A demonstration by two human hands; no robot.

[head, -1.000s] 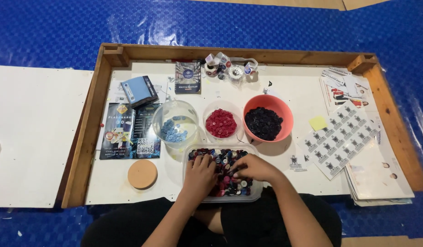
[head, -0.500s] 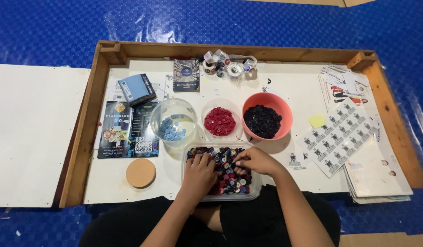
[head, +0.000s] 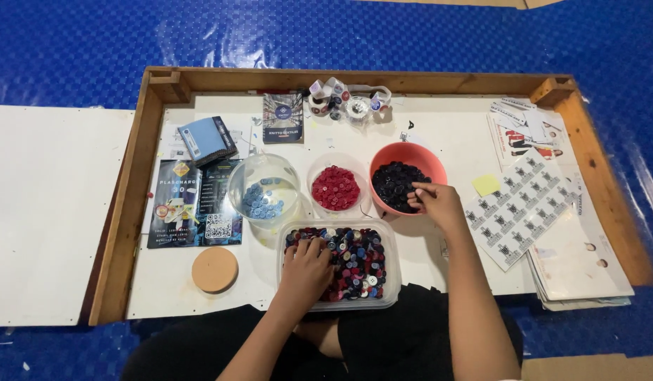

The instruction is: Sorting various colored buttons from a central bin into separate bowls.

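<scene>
A clear plastic tub point(head: 392, 267) near me holds several mixed buttons in red, black, blue and white. My left hand point(head: 307, 268) rests in its left half, fingers spread over the buttons. My right hand point(head: 434, 200) reaches over the near rim of the orange bowl point(head: 431, 159) of black buttons, fingertips pinched together; whether a button sits between them is hidden. Left of that bowl stands a small clear cup of red buttons point(head: 335, 188), and further left a clear bowl point(head: 243, 178) with blue buttons.
Everything sits on a white board framed by a wooden tray edge point(head: 132, 190). A cork lid point(head: 214, 269), dark leaflets point(head: 192, 204), a blue card box point(head: 208, 139), sticker rolls point(head: 344, 101) and printed sheets point(head: 531, 204) lie around. Blue tarp surrounds the tray.
My right hand left the mixed tub and moved up and right to the orange bowl of black buttons. My left hand stayed in the tub.
</scene>
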